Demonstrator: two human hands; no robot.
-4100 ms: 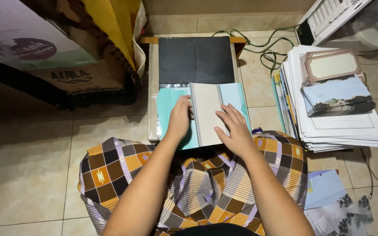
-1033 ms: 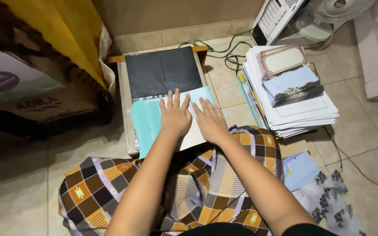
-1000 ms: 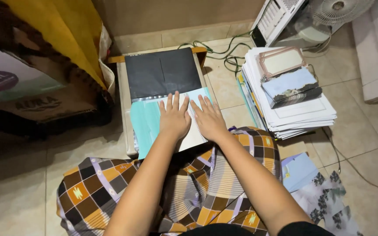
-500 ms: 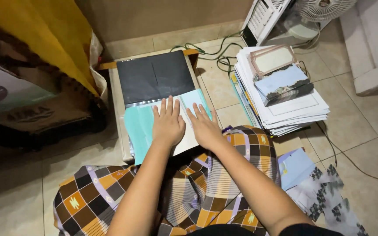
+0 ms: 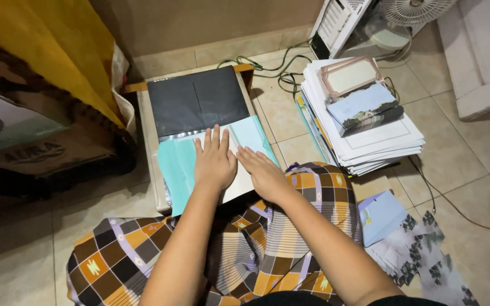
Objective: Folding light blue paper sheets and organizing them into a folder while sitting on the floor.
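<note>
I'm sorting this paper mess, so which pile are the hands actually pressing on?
The teal-edged sheets on the low board, under both hands; the white stack right and floor papers lie untouched.

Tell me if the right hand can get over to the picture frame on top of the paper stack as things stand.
Probably yes. The right hand lies flat on the teal folder, and the pink frame sits uncovered on top of the paper stack to its right. Only bare floor tile lies between them, so nothing seems to block the way.
</note>
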